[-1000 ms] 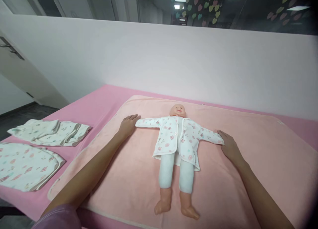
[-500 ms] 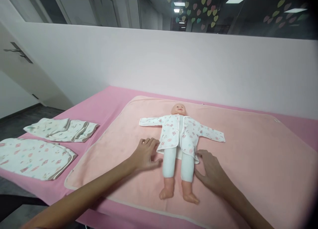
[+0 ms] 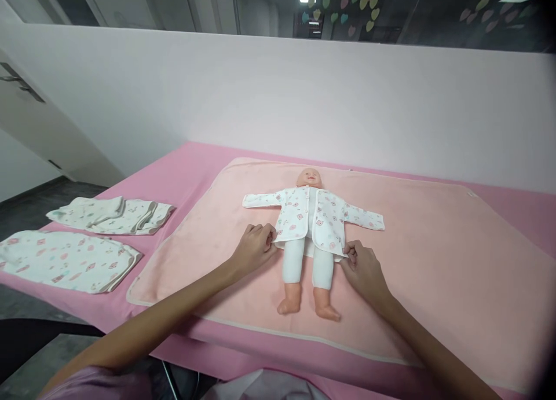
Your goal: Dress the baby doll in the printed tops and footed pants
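Head view: both hands have come in from the doll's outstretched sleeves to the bottom hem of its printed jacket (image 3: 313, 220). The left hand (image 3: 254, 248) now pinches the hem's left corner and the right hand (image 3: 364, 268) pinches the right corner, where half a second ago they lay flat beside the legs. The hands are set apart, one on each side of the doll (image 3: 309, 238), each closed on cloth, though how much fabric sits between the fingers is hard to make out at this size. The doll lies face up, arms spread, in the middle of the peach blanket (image 3: 434, 249), feet toward the near edge of the pink counter (image 3: 191, 162). So the sleeves look finished with, and attention has passed to the jacket's lower edge. Two folded garments (image 3: 113, 213) (image 3: 69, 260) lie well apart near the counter's left edge.
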A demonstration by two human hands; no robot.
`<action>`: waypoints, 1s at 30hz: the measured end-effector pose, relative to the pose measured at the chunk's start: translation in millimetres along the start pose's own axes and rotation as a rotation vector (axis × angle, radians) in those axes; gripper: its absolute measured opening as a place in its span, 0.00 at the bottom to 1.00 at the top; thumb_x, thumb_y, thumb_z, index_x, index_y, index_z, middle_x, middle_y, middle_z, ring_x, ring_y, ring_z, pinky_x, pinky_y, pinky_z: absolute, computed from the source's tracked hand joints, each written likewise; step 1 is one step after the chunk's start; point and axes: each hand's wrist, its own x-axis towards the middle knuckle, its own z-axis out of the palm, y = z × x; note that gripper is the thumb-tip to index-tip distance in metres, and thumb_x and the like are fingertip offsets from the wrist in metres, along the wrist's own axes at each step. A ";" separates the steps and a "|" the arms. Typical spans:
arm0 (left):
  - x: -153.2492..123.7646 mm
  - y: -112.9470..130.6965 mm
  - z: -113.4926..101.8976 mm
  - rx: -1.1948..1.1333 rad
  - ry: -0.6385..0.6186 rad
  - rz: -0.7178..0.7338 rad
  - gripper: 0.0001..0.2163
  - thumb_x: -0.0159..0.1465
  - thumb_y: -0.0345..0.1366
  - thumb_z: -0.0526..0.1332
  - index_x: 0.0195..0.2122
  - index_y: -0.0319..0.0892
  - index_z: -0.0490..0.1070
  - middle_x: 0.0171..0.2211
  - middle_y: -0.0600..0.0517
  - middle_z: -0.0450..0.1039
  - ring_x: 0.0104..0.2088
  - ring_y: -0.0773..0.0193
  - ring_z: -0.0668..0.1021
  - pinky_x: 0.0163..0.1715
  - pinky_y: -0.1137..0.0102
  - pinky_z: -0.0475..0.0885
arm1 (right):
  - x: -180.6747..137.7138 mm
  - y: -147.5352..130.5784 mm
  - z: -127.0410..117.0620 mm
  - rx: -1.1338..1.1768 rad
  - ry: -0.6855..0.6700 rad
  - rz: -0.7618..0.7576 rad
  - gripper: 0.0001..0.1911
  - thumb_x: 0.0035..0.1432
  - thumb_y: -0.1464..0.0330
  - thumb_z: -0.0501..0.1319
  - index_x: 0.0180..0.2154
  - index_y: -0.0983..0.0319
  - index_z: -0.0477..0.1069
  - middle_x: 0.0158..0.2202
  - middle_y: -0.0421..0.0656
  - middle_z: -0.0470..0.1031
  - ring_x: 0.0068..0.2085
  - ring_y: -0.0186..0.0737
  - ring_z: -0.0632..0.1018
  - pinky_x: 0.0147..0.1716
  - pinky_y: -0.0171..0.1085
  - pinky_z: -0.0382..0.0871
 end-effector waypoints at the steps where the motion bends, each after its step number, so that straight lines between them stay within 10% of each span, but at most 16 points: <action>1: -3.2 -1.7 -3.2 -0.007 -0.002 0.026 0.07 0.65 0.31 0.61 0.42 0.45 0.64 0.32 0.55 0.72 0.35 0.57 0.74 0.44 0.60 0.64 | -1.8 0.8 -1.7 -0.007 0.012 -0.028 0.07 0.61 0.69 0.60 0.42 0.56 0.66 0.27 0.37 0.69 0.33 0.47 0.74 0.38 0.44 0.66; 8: 30.4 37.1 1.7 0.022 0.014 0.162 0.19 0.68 0.48 0.66 0.51 0.43 0.66 0.51 0.44 0.73 0.49 0.50 0.74 0.49 0.56 0.70 | 30.0 -42.2 10.5 -0.177 0.076 -0.321 0.15 0.65 0.58 0.66 0.45 0.58 0.66 0.41 0.46 0.75 0.41 0.51 0.75 0.41 0.46 0.66; 13: 63.7 63.6 23.0 0.362 -0.063 0.134 0.05 0.71 0.36 0.59 0.42 0.40 0.68 0.44 0.40 0.75 0.44 0.47 0.76 0.42 0.54 0.69 | 58.9 -63.7 27.6 -0.445 0.058 -0.366 0.08 0.67 0.66 0.63 0.37 0.58 0.65 0.35 0.45 0.72 0.34 0.47 0.72 0.35 0.44 0.62; 21: 66.2 32.5 0.5 0.025 -0.051 0.412 0.08 0.75 0.41 0.56 0.43 0.44 0.70 0.40 0.47 0.76 0.41 0.56 0.76 0.44 0.60 0.69 | 65.5 -54.7 10.8 -0.260 0.080 -0.613 0.07 0.75 0.66 0.57 0.39 0.58 0.68 0.35 0.45 0.74 0.39 0.47 0.73 0.42 0.46 0.67; 26: 114.0 -1.5 -1.1 -0.097 0.116 0.111 0.12 0.77 0.43 0.54 0.51 0.43 0.71 0.52 0.44 0.76 0.51 0.52 0.75 0.54 0.55 0.71 | 121.2 -22.3 -1.0 -0.024 0.118 -0.370 0.12 0.75 0.62 0.55 0.54 0.57 0.71 0.53 0.51 0.77 0.55 0.55 0.75 0.55 0.51 0.70; 30: 170.5 -22.6 24.1 -0.136 -0.018 -0.072 0.15 0.77 0.44 0.51 0.55 0.43 0.72 0.56 0.43 0.76 0.58 0.49 0.75 0.60 0.53 0.70 | 180.7 9.5 15.2 0.054 0.001 -0.154 0.19 0.74 0.59 0.54 0.58 0.58 0.73 0.58 0.52 0.78 0.59 0.57 0.76 0.60 0.55 0.69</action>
